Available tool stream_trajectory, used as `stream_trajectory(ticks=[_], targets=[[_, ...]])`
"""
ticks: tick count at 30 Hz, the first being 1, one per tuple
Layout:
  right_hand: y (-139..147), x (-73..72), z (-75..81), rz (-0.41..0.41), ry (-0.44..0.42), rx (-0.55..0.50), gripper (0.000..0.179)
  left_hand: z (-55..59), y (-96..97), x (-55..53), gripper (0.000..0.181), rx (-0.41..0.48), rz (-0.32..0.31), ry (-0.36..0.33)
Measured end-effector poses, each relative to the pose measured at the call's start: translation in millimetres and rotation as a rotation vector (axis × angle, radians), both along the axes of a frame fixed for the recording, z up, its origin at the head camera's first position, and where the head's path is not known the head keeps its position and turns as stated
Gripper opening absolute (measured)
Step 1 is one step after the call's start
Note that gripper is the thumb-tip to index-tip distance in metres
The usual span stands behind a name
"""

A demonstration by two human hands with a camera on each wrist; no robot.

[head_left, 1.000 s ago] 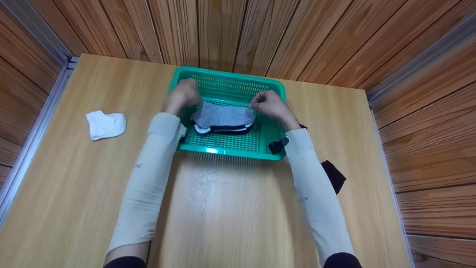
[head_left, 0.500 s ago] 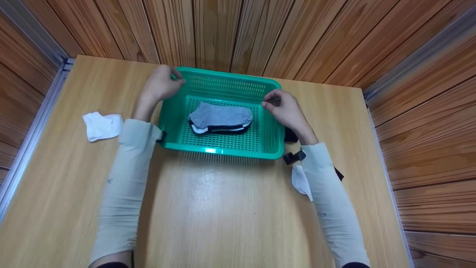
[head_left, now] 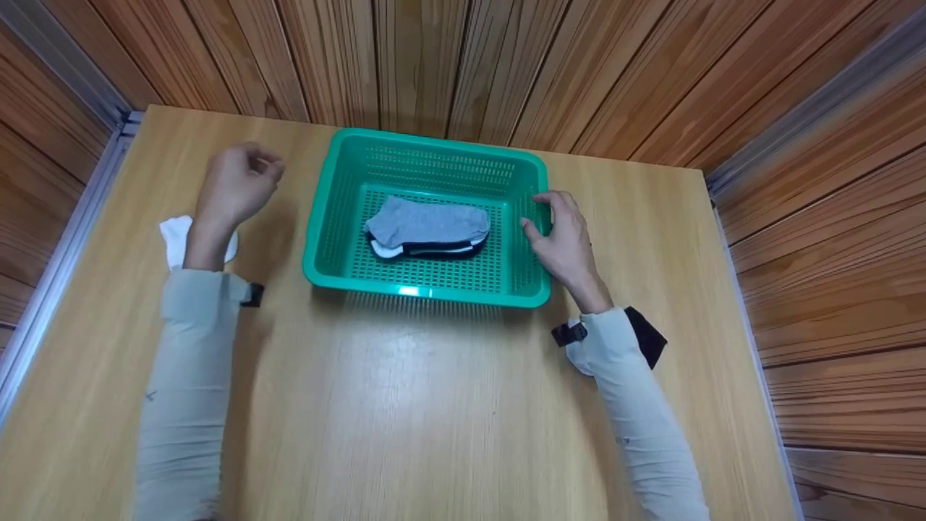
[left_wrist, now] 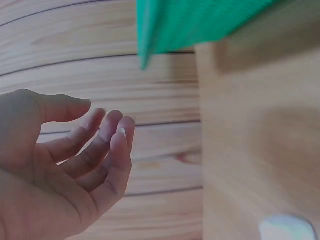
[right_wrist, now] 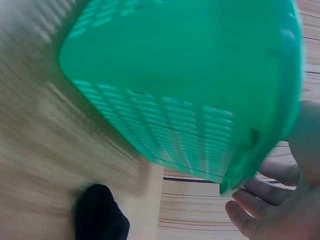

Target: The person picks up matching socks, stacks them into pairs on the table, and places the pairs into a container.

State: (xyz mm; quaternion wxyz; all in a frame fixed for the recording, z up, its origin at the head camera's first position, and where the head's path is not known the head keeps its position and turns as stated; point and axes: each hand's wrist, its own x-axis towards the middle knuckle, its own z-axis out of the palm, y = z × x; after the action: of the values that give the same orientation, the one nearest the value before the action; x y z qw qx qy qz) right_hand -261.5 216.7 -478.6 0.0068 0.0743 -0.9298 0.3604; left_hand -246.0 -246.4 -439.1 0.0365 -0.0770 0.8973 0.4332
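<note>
A green plastic basket (head_left: 427, 293) holds a small stack of ankle socks, with a grey sock (head_left: 434, 223) on top and dark and white edges showing beneath. My right hand (head_left: 564, 242) hovers at the basket's right rim, thumb and fingers spread loosely; in the right wrist view its fingers lie right by the rim (right_wrist: 287, 65). To the left of the basket, my left hand (head_left: 239, 184) is raised over the table, fingers relaxed and nothing in them. Below its wrist lies a white sock (head_left: 173, 239), partly hidden by the arm.
Under my right forearm, a black sock (head_left: 646, 336) and a white sock (head_left: 579, 358) are partly covered. The right wrist view shows a black sock (right_wrist: 100, 215) on the table beside the basket. Wood-panelled walls (head_left: 419, 65) stand behind the table and at its sides.
My left hand has left the basket and moved left, over toward the white sock. My right hand has drawn back from the grey sock to the right rim. The stack stays put.
</note>
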Motion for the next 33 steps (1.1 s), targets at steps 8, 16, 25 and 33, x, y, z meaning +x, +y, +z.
stream_trajectory(ticks=[8,16,25,33], targets=[[-8.1,4.4,-9.3,0.002,0.017,0.039,0.06,-29.1,-24.9,18.9,0.048,-0.036,0.007,-0.046],[-13.3,6.6,-14.9,0.011,-0.035,0.116,0.074,-56.9,-39.7,31.1,0.051,-0.036,0.045,-0.056],[-18.8,8.0,-17.7,0.069,-0.056,0.237,0.081,-80.1,-66.4,44.2,0.049,-0.162,0.178,-0.077],[-19.3,8.1,-19.4,0.06,-0.045,0.256,0.074,-90.1,-79.7,50.9,0.079,-0.226,0.208,-0.304]])
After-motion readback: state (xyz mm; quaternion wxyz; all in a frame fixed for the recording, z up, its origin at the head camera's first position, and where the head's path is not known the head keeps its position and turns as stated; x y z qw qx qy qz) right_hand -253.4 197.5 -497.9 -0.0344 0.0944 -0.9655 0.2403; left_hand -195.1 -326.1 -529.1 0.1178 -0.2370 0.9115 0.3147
